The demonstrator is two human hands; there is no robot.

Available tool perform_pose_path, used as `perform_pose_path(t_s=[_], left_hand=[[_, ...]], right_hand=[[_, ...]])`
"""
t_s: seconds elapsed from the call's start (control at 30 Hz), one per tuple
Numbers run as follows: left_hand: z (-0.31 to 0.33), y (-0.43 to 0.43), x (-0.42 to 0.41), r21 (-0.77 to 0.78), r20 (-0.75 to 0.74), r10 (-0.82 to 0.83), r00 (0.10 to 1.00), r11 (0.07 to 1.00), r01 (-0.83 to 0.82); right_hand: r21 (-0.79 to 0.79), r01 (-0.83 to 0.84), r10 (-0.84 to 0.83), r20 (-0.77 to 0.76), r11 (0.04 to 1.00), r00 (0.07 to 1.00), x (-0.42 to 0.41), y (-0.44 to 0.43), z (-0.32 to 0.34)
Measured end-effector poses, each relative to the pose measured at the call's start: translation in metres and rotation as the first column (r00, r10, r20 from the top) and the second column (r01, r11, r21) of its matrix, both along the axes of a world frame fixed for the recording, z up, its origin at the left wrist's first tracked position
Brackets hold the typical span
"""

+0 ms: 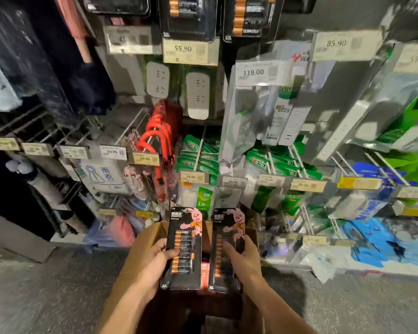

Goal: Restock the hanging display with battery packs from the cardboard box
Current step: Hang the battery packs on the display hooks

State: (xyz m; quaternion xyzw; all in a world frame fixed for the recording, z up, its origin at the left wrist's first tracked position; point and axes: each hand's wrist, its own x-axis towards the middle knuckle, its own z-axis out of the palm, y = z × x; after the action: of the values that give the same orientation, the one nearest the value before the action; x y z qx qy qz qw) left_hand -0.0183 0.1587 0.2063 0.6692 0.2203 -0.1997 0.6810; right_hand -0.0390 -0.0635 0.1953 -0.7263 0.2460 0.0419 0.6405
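Note:
Two black battery packs with orange cells and a pink rabbit on the card are held upright over the open cardboard box. My left hand grips the left battery pack by its left edge, thumb across the front. My right hand grips the right battery pack by its right edge. More packs show red and dark inside the box between the two. Battery packs of the same kind hang on the display's top row, above the 55.90 price tag.
The pegboard display carries white power strips, green packets, a red cable lock and blue packs on wire hooks with price tags. Umbrellas and raincoats hang at the left. The box stands on a grey speckled floor.

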Motion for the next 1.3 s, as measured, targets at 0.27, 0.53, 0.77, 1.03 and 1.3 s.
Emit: perform_pose_path(t_s=[0.27, 0.53, 0.77, 1.03, 1.3], left_hand=[[0.079, -0.024, 0.024, -0.082, 0.142, 0.020, 0.990, 0.997, -0.009], [0.169, -0.055, 0.043, -0.087, 0.380, -0.039, 0.924, 0.993, 0.077], [0.246, -0.070, 0.062, -0.042, 0.558, -0.081, 0.826, 0.991, 0.126], [0.327, -0.084, 0.077, -0.053, 0.705, -0.105, 0.701, 0.978, 0.200], [0.390, -0.120, 0.090, -0.038, 0.791, -0.160, 0.590, 0.951, 0.308]], right_hand=[[0.069, 0.050, -0.059, 0.128, 0.996, 0.990, 0.040, -0.024, 0.071], [0.112, 0.026, -0.058, 0.292, 0.993, 0.955, 0.063, -0.051, 0.158], [0.143, -0.043, -0.028, 0.461, 0.989, 0.887, 0.065, -0.074, 0.244], [0.138, -0.073, -0.028, 0.617, 0.988, 0.786, 0.073, -0.091, 0.329], [0.151, -0.064, -0.066, 0.725, 0.987, 0.685, 0.092, -0.111, 0.388]])
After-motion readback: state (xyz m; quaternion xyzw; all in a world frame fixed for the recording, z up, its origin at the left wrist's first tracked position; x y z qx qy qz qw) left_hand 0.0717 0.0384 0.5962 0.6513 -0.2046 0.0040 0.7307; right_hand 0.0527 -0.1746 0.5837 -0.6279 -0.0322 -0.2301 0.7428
